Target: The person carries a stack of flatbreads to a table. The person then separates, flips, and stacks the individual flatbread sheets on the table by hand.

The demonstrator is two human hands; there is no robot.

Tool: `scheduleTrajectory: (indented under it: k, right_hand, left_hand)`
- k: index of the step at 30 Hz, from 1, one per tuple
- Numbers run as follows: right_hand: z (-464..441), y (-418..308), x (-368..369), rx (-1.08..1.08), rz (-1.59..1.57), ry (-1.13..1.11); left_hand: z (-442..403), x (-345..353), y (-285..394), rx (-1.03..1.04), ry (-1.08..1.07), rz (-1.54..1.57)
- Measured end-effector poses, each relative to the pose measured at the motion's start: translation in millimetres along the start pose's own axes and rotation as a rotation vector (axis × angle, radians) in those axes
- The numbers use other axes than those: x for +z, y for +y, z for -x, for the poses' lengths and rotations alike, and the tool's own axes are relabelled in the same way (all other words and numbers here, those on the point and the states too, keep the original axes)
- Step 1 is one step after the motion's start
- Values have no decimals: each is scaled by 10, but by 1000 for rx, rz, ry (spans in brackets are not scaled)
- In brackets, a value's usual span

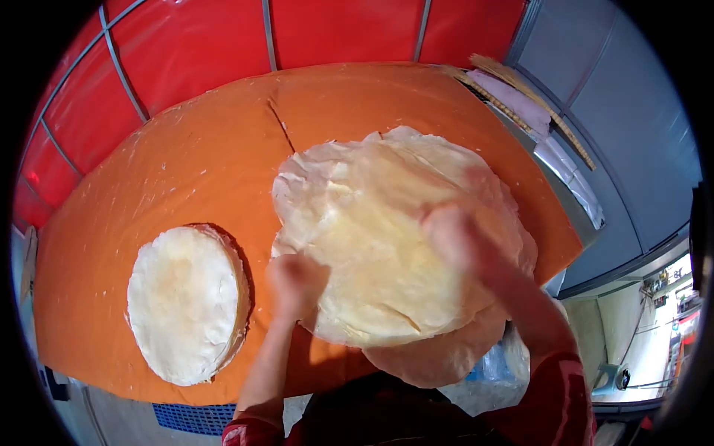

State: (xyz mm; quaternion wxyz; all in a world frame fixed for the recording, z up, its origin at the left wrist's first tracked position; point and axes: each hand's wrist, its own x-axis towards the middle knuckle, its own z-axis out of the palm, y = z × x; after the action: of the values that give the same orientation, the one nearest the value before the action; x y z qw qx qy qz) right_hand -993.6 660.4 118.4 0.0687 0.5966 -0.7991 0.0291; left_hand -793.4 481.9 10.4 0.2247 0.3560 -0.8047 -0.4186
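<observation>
Wide, thin, pale dough sheets (372, 245) lie spread in an uneven stack, with wrinkles along the left side and a flap hanging over the near table edge. My left hand (296, 286) is closed at the left rim of the stack, the sheet's edge running into its fingers. Over the right half of the stack is my right hand (455, 234), curled in outline but smeared by motion, so its fingers and anything in them cannot be made out. To the left sits a thick round pile of smaller floury dough rounds (184, 305), apart from both hands.
An orange cloth (216, 178) covers the table, with white flecks on it. Red panels (342, 33) with metal bars rise behind. At the right edge lie straw-like stalks (532, 93) and a plastic wrapper (569, 178). A blue crate (192, 418) stands below the near edge.
</observation>
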Motion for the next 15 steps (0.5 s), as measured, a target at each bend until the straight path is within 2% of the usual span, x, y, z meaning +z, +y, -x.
scheduleTrajectory:
  k: [1, 2, 4, 5, 6, 8, 10, 11, 13, 15]
  right_hand:
    - [101, -259, 139, -1, -4, -68]
    - [213, -523, 205, 2, 101, -117]
    - [300, -594, 450, -175, -50, -148]
    - [290, -608, 425, -175, -54, -151]
    - [260, -605, 362, -101, -80, -127]
    - [267, -682, 283, -32, -102, -114]
    - [298, -920, 286, 11, -103, -214]
    - [298, -971, 516, 20, -104, -233]
    - [316, -1159, 560, 82, -113, -177]
    - [349, -1245, 588, 134, -124, -117]
  left_hand:
    - [35, 37, -156, 54, -15, 250]
    - [65, 118, -313, 49, -12, 252]
    - [117, 236, -555, -400, -183, 752]
    - [196, 143, -369, -497, -287, 1114]
    - [234, 114, -339, -501, -286, 1115]
    - [328, 91, -295, -417, -443, 1426]
    - [372, 45, 26, -428, -532, 1448]
    - [383, 63, 87, -477, -617, 1531]
    - [394, 126, 142, -522, -729, 1626]
    - [356, 167, 114, -503, -719, 1599]
